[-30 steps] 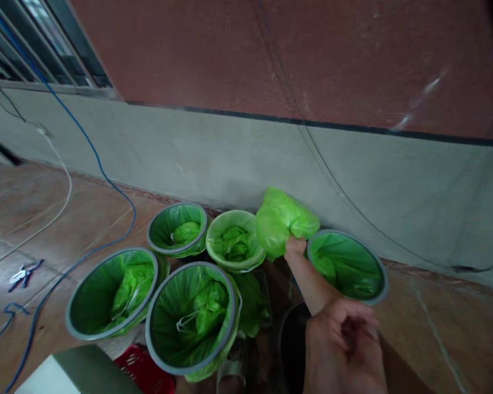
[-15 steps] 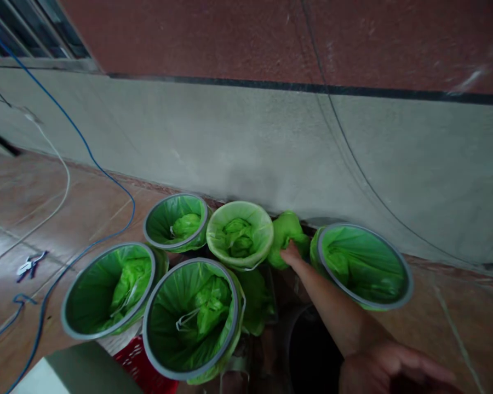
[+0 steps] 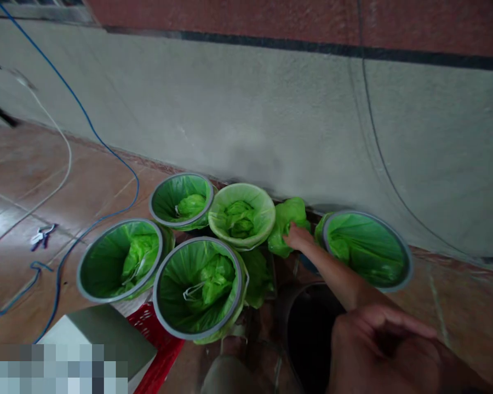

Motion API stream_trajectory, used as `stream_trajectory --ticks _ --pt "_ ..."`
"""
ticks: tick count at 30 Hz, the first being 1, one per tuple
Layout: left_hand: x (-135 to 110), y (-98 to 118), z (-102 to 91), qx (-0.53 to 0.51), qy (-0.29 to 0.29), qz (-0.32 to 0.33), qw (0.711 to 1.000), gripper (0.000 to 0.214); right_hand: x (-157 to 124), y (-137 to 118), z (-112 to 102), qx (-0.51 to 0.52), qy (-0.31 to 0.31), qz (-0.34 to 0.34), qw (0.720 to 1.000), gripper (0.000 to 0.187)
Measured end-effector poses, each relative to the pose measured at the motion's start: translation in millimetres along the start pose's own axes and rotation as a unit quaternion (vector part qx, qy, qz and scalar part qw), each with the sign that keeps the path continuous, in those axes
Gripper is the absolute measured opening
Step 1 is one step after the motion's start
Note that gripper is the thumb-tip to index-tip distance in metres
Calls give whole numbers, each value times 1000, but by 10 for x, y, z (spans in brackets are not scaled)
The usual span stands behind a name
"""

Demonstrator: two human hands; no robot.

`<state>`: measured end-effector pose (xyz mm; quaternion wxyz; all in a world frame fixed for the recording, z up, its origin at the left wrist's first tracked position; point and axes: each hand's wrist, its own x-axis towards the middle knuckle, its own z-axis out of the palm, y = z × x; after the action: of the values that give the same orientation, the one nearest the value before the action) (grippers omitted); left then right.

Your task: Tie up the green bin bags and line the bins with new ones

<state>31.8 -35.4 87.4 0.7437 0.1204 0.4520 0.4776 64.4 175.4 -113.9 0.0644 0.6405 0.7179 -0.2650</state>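
My right hand (image 3: 296,236) reaches forward and grips a crumpled green plastic bag (image 3: 288,216) lying on the floor by the wall, between a pale green lined bucket (image 3: 240,215) and a grey-rimmed lined bucket (image 3: 367,249). My left hand (image 3: 380,342) hovers close to the camera at lower right, blurred, with fingers loosely curved and nothing seen in it; it hides part of my right forearm. Three more grey-rimmed buckets with green liners stand at the left: one at the back (image 3: 182,200), one at the front left (image 3: 119,261) and one at the front middle (image 3: 199,287).
A dark unlined bucket (image 3: 308,328) stands under my forearm. A red basket (image 3: 158,342) and a grey-white box (image 3: 102,334) sit at lower left. A blue cable (image 3: 137,183) and a white cable (image 3: 68,158) trail across the brown tiled floor. The grey wall (image 3: 271,120) runs close behind.
My right hand has lowered the green bag from above the buckets down to the floor between two of them. The view has tilted downward, and my left hand has shifted right.
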Motion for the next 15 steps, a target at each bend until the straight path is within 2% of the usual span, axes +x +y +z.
stream_trajectory --ticks 2,4,7,9,11,12,15 --pt "-3 25 39 -29 9 8 1000 19 -265 -148 -54 -38 -4 -23 999 45" --pt "1 48 69 -55 12 10 998 19 -529 -339 49 -57 -44 -83 994 34" --pt "12 72 77 -75 -9 -3 997 18 -818 -635 419 -62 -139 -148 977 8" --pt "10 75 58 -81 -24 -3 996 17 -907 -782 664 -69 -164 -151 972 19" --pt "-2 69 27 -81 -34 11 996 17 -925 -853 786 -73 -158 -143 974 23" --pt "-10 65 11 -78 -33 21 996 18 -916 -856 781 -70 -146 -141 977 21" --pt "-20 57 -26 -80 -44 47 995 20 -864 -735 540 -49 -83 -150 984 16"
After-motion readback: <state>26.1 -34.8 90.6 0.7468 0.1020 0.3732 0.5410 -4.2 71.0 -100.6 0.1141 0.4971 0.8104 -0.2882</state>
